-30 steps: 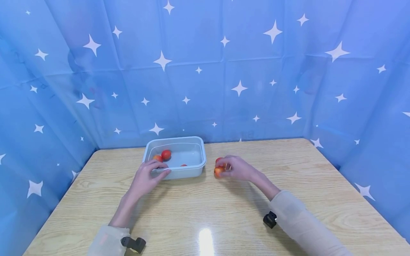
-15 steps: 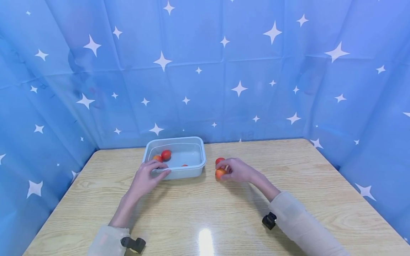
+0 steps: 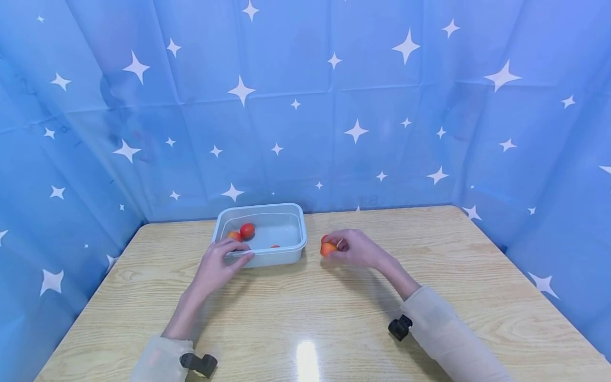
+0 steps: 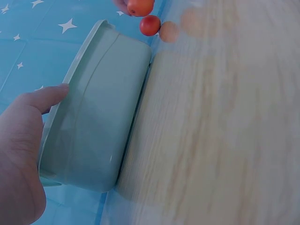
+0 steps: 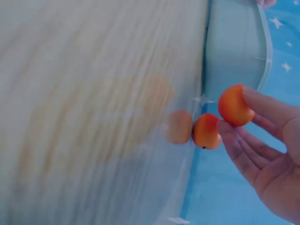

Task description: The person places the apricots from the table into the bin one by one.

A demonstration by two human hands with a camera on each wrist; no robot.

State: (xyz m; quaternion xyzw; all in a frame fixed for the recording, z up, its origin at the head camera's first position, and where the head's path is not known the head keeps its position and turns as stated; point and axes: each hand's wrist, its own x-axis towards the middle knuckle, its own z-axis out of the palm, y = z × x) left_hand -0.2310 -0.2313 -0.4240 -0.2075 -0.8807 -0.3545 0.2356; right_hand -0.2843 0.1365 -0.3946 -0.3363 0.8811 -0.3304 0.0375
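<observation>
A pale blue plastic container (image 3: 286, 258) stands at the back of the table. My left hand (image 3: 218, 269) grips its near left rim, thumb outside and fingers over the edge; the left wrist view shows the thumb (image 4: 49, 97) on the rim. Inside lie a red fruit (image 3: 247, 231), an orange-red one (image 3: 234, 236), and another mostly hidden by the front wall. To the container's right, my right hand (image 3: 357, 249) pinches a small orange-red fruit (image 5: 233, 105) between thumb and fingers, above the tabletop. A second small red fruit (image 5: 206, 131) sits on the table just behind it.
The light wood table (image 3: 286, 307) is glossy and reflects the fruits. A blue curtain (image 3: 305, 132) with white stars hangs along the table's back and sides. Black wrist cameras sit at both sleeves.
My right hand has risen slightly, lifting the orange-red fruit, which now partly covers the red one behind it. The left hand and the container have stayed in place.
</observation>
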